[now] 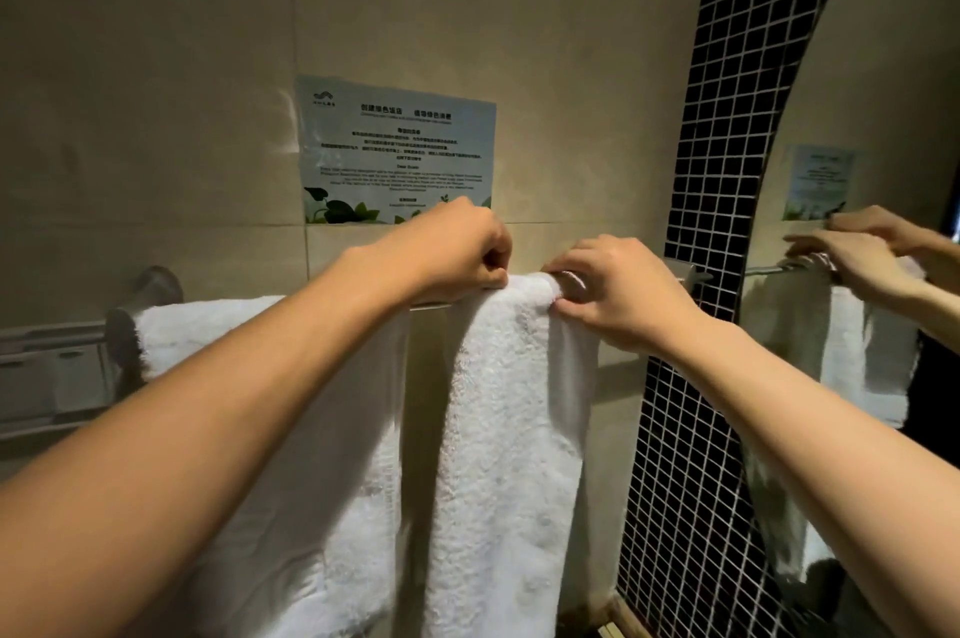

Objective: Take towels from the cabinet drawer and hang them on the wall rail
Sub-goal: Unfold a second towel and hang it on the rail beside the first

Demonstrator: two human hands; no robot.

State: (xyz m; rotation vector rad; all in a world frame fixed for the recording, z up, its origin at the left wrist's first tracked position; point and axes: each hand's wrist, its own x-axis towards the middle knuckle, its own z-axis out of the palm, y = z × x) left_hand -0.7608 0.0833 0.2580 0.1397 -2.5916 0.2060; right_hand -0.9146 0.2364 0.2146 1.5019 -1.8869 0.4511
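Two white towels hang over the metal wall rail. The left towel drapes from the rail's left end, partly hidden behind my left forearm. The right towel hangs in a narrower fold near the rail's right bracket. My left hand pinches the top left corner of the right towel at the rail. At its top right corner, my right hand grips the fold, fingers curled over the rail. The cabinet drawer is out of view.
A printed notice is stuck on the beige tiled wall above the rail. A strip of black mosaic tile runs down the right. A mirror beyond it reflects my hands and the towel. A metal fixture sits low left.
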